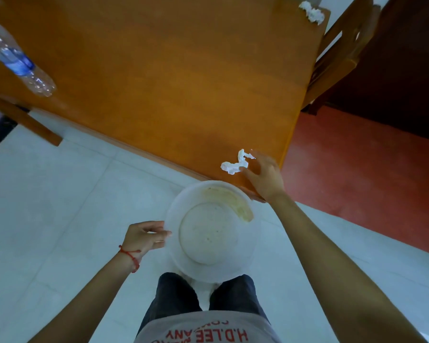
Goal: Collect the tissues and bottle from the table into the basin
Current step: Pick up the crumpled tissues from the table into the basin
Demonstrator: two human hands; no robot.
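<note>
Okay, my right grip [263, 173] is spread loose, fingers curled around nothing, thumb tip just touching the crumpled tissue [235, 162] at the desk's [171, 70] near corner. My left grip [145, 236] pinches the white basin's [183, 201] rim, holding it just below that corner. A second tissue [312, 12] sits far beyond my right grip, and the bottle [18, 58] lies well off past my left.

Bottle [18, 58] left on table [171, 70], tissue [235, 162] right, near edge.
</note>
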